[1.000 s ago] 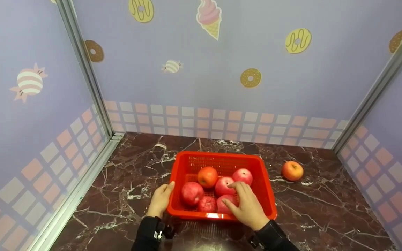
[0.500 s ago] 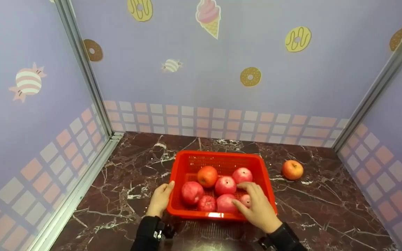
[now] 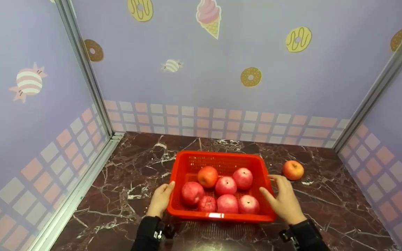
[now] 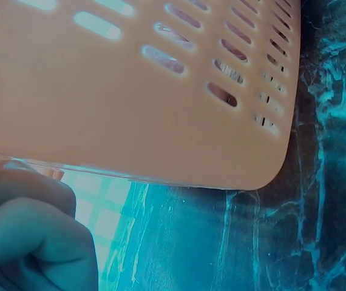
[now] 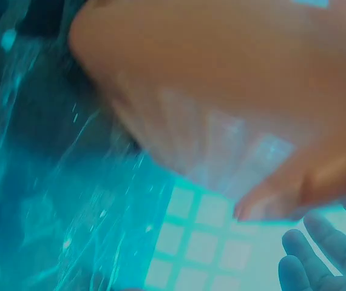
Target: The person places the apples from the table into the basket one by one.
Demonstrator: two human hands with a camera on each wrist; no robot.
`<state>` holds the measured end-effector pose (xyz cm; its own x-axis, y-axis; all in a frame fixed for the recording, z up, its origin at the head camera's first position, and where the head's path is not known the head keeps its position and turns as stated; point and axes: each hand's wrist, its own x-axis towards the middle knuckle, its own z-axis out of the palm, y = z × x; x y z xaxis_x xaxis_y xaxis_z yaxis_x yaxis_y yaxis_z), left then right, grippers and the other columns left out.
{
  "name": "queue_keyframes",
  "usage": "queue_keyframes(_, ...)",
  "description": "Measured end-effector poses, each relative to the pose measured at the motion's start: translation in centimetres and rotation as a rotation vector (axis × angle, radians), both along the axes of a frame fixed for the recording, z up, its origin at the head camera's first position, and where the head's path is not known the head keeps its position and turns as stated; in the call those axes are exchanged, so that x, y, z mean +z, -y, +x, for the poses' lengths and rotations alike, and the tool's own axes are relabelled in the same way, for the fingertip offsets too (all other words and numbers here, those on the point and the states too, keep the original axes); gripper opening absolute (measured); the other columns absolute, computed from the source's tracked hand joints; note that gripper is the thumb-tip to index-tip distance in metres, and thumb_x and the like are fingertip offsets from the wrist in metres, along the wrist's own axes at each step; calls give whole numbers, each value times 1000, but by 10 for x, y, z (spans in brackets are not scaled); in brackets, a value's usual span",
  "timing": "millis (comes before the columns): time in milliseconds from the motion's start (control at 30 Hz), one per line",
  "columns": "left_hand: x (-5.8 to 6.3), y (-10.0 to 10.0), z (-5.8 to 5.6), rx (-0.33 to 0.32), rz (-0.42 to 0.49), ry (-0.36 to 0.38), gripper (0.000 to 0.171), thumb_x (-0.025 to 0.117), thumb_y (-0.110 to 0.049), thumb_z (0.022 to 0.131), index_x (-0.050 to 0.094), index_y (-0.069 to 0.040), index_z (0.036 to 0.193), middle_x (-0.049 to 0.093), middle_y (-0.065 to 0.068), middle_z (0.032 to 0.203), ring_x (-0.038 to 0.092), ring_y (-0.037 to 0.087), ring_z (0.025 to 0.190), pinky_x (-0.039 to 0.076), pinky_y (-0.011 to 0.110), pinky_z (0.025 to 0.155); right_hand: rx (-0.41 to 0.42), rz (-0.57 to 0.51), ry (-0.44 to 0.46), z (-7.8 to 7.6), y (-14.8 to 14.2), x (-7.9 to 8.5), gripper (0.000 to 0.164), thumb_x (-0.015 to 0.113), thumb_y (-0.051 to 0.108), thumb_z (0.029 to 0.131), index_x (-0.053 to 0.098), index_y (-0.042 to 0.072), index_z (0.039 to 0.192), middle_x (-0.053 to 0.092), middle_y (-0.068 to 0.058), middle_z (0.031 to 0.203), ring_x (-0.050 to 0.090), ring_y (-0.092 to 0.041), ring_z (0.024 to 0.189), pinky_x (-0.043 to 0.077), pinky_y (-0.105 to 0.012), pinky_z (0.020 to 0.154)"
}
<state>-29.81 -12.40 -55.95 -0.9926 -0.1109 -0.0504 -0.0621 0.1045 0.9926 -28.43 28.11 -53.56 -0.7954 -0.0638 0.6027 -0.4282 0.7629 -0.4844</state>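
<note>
A red plastic basket [image 3: 218,154] with slotted walls holds several apples, most of them pinkish red and one more orange [image 3: 207,176]. My left hand [image 3: 161,199] grips the basket's left rim, thumb on top; the left wrist view shows its curled fingers [image 4: 36,236] by the rim. Just off the right rim is my right hand [image 3: 286,200], fingers spread and holding nothing. One apple [image 3: 248,204] lies in the basket's near right corner, close to that hand. In the right wrist view the basket wall [image 5: 209,54] is blurred, and fingers [image 5: 325,254] show at lower right.
A lone yellow-red apple [image 3: 293,170] sits on the dark marbled tabletop [image 3: 326,209], right of the basket and beyond my right hand. Lilac panels with printed sweets [image 3: 201,87] close in the back and both sides, joined by metal corner posts [image 3: 86,62].
My right hand has let go of an apple in the basket's near right corner and moved right, out over the rim. The left hand and basket have stayed put.
</note>
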Motion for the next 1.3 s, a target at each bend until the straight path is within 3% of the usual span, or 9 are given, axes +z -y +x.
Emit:
queue_keyframes(433,1,0,0,-1,2,0,41,52,-31,109,58,4,88,59,2,73,59,13,67,50,28,64,-67,-25,67,-14,-31,0,48,79,14,90,57,-8,128,61,-27,121,56,-43,109,42,-54,96)
queue_keyframes(667,1,0,-3,-1,-10,7,38,49,-22,110,57,8,88,59,5,73,59,15,67,50,28,64,-94,-24,205,-25,-46,5,59,75,24,95,49,-8,138,53,-33,133,46,-50,125,38,-64,105)
queue_keyframes(800,1,1,-3,-6,-21,0,38,49,-21,110,57,8,88,58,6,73,58,16,68,49,29,64,-127,-1,273,-32,-52,6,64,72,31,97,44,-5,142,47,-35,139,41,-53,128,39,-68,103)
queue_keyframes(1000,1,-1,0,8,-10,-8,41,52,-29,109,59,7,91,60,4,74,59,14,68,50,27,65,-178,31,295,-44,-60,4,64,70,34,98,44,-3,143,43,-34,144,38,-55,125,39,-69,99)
queue_keyframes(1300,0,-1,-1,6,-23,0,40,52,-30,109,59,4,89,60,4,75,59,14,69,49,28,66,-270,52,383,-64,-72,2,67,68,39,98,42,5,149,27,-30,160,24,-56,142,34,-79,100)
